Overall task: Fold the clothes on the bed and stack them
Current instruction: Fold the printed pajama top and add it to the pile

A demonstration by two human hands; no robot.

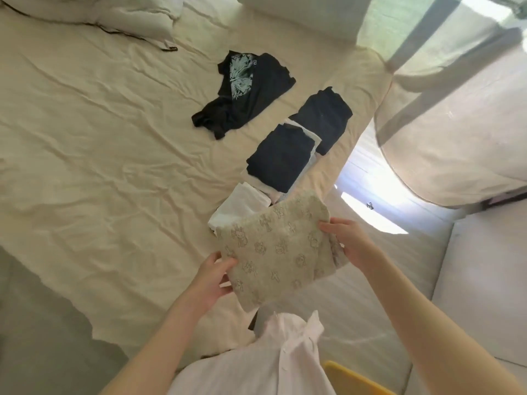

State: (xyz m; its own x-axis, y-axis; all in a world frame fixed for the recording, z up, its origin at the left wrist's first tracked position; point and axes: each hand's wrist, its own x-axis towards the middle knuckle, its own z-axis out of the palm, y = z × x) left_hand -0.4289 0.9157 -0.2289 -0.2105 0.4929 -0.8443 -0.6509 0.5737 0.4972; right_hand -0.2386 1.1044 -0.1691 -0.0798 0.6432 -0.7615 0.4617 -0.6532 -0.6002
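Note:
A folded beige garment with a printed line pattern (278,249) is held above the bed's near edge. My left hand (212,276) grips its left edge and my right hand (346,240) grips its right edge. Just beyond it lies a folded white garment (242,205). Further along the bed's right side sits a folded dark garment (278,159) on pale folded pieces, then another folded dark garment (325,118). An unfolded black shirt with a pale green print (245,92) lies crumpled toward the middle of the bed.
The bed has a wrinkled cream sheet (99,152). Pillows and a rumpled duvet (114,12) lie at the far left. A sheer curtain (456,109) hangs to the right. A yellow object (350,377) shows at the bottom, beside my white shirt.

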